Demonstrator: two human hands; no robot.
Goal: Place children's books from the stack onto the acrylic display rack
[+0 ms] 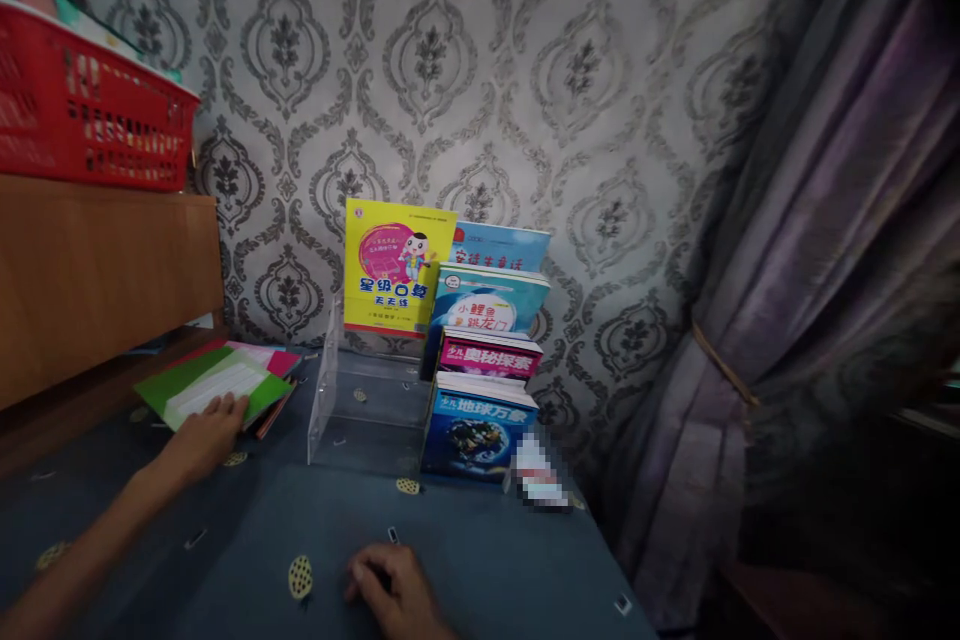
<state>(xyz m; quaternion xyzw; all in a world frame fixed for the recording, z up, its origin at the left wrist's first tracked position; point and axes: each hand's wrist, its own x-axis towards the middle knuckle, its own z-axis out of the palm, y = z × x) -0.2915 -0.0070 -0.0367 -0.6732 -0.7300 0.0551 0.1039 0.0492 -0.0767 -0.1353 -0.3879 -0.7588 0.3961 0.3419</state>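
My left hand (210,432) lies with its fingers on the near edge of a green booklet (169,385) that tops a loose pile at the left. My right hand (394,585) rests on the table near the front, loosely curled, with nothing visible in it. Ahead stands a clear stepped book rack (322,410). On its right side several books rise in tiers, with a blue book with an earth cover (476,435) in front and a pink book (491,358) behind it. A yellow workbook (397,265) stands upright at the back left of the rack.
A dark cloth with yellow pineapple prints covers the table (247,540). To the left, a red basket (97,110) sits on a wooden cabinet (105,260). A blurred white packet (540,470) lies right of the rack. A tied curtain (705,370) hangs at the right.
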